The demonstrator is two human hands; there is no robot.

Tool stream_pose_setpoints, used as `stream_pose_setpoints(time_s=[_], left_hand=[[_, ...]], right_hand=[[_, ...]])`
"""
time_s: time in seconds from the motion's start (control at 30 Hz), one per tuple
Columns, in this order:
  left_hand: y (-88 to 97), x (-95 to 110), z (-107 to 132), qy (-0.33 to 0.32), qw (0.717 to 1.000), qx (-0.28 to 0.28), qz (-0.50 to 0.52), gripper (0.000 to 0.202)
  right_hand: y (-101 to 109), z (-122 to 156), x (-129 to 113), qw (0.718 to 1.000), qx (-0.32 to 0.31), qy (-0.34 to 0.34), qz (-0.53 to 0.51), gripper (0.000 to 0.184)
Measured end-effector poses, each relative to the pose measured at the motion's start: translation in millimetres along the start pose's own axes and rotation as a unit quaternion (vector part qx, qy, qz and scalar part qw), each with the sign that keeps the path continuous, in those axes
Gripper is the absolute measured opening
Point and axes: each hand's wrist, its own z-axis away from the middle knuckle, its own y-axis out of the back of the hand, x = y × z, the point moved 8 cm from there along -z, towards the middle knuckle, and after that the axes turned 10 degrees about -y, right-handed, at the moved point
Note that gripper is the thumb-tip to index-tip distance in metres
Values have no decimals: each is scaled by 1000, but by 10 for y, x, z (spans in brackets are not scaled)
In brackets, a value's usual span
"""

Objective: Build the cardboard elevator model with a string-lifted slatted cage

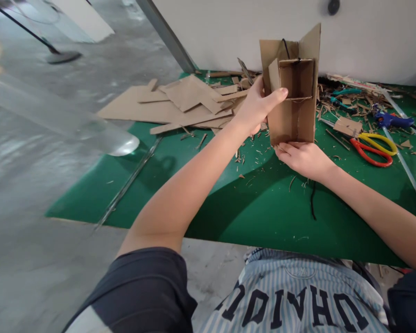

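An upright cardboard box [293, 118] with an inner divided compartment and taller back and side panels is held above the green table. My left hand [260, 106] is closed on its left side, the thumb across the front edge. Under the bottom edge, my right hand [303, 159] grips the box with bent fingers. A black cord [285, 48] shows at the top of the box, and a black string end [313, 201] hangs below my right hand. The inside of the lower part lies in shadow.
Cardboard sheets and strips [190, 99] lie on the green table [263, 208] at left. To the right are scissors [374, 148] with red and yellow handles, a blue glue gun [395, 120] and scattered scraps. A white wall [374, 41] stands behind.
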Motion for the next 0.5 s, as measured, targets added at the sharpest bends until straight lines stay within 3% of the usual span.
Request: stream_pose_setpoints(time_s=[0.13,0.27,0.4,0.5], left_hand=[[-2,64,44,4,1000,28,7,74],[-41,62,45,-13,1000,-13,-15,72],[8,99,7,-63,998,15,-16,72],[-3,167,-15,-132,990,-1,-41,76]], right_hand=[[-3,6,11,1000,-4,-15,3,48],[86,35,63,999,18,-23,-22,49],[438,121,120,992,70,11,-108,47],[786,205,296,972,114,-18,-204,42]])
